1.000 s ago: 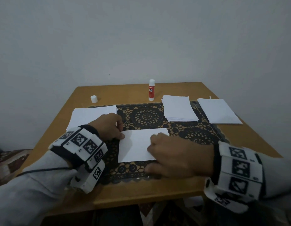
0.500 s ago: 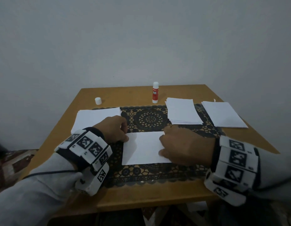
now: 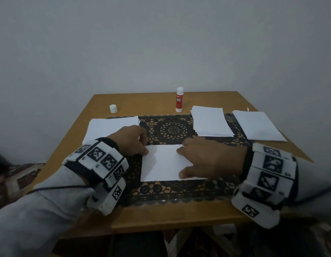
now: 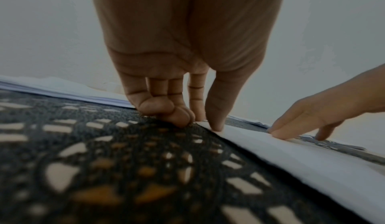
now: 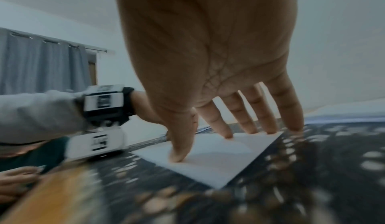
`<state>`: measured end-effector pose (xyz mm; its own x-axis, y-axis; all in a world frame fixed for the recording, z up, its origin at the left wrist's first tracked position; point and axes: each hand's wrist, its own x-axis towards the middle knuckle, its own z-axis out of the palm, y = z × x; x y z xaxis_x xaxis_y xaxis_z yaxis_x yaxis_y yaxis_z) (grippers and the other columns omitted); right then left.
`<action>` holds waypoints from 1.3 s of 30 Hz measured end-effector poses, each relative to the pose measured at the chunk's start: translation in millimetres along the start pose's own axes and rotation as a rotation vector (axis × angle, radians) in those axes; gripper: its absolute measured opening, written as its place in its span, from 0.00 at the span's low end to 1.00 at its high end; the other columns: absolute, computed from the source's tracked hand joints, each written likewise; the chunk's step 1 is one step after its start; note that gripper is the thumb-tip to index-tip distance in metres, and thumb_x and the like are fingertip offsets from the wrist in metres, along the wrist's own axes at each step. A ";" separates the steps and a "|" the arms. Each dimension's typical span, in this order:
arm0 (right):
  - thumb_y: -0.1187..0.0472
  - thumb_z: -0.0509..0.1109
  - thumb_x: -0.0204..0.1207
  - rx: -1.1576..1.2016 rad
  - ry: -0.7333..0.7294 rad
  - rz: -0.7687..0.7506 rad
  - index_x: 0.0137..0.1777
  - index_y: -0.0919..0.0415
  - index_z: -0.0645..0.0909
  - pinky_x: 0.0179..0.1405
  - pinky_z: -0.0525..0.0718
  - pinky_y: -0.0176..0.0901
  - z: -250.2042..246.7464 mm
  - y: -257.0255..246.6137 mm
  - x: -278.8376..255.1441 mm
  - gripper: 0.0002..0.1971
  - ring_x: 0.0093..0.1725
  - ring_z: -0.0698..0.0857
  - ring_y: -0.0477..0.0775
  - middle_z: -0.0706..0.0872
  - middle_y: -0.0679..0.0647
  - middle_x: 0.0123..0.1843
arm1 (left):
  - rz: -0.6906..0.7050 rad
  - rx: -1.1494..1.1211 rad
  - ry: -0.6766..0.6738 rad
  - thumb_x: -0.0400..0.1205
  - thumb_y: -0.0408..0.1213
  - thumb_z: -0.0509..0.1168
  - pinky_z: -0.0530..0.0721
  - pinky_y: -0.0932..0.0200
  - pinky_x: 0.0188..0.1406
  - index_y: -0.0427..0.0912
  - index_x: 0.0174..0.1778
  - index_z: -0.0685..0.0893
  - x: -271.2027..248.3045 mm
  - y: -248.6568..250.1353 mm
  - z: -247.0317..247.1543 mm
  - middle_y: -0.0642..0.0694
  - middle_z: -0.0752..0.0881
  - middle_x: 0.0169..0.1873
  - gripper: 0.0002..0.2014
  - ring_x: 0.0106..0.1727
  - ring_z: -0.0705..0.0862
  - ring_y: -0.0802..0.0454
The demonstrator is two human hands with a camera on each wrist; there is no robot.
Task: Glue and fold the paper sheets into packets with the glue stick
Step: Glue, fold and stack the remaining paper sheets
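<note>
Head view: right hand (image 3: 213, 160) spread flat on smooth folded sheet (image 3: 161, 164); left hand (image 3: 129, 140) thumb pressing its corner.

my right hand (image 3: 213, 160) covers the right end of the folded sheet (image 3: 162, 164) | lace mat (image 5: 312, 170) near my right wrist is motion-blurred | glue stick (image 3: 179, 100) label too small to read | my sleeves cut by frame edge
</note>
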<state>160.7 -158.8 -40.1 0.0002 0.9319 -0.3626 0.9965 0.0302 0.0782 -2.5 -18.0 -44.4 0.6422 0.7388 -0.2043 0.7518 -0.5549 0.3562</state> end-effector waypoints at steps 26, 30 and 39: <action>0.48 0.79 0.71 0.414 0.148 0.005 0.61 0.58 0.76 0.46 0.76 0.39 -7.8 31.7 22.4 0.24 0.53 0.78 0.48 0.79 0.47 0.56 | 0.171 0.048 -0.057 0.74 0.45 0.75 0.76 0.60 0.48 0.47 0.61 0.79 -7.2 4.0 -1.0 0.50 0.79 0.52 0.21 0.50 0.77 0.53; 0.56 0.75 0.76 0.585 0.283 0.000 0.45 0.56 0.80 0.39 0.75 0.37 -7.4 31.3 20.0 0.07 0.46 0.81 0.48 0.81 0.46 0.46 | 0.209 0.026 0.008 0.79 0.43 0.71 0.75 0.63 0.44 0.48 0.57 0.81 -6.1 3.5 -0.8 0.53 0.79 0.47 0.12 0.49 0.79 0.54; 0.64 0.74 0.77 1.043 0.374 0.076 0.44 0.57 0.81 0.29 0.88 0.42 -9.9 45.1 -4.7 0.04 0.34 0.90 0.51 0.90 0.52 0.40 | 0.307 -0.169 0.283 0.80 0.32 0.68 0.73 0.64 0.36 0.48 0.38 0.80 -12.3 3.0 -12.3 0.51 0.83 0.35 0.08 0.37 0.79 0.55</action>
<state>204.8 -158.2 -25.7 0.2145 0.9739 -0.0737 0.5768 -0.1872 -0.7952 -9.9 -24.0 -29.6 0.7474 0.6385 0.1835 0.4828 -0.7117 0.5103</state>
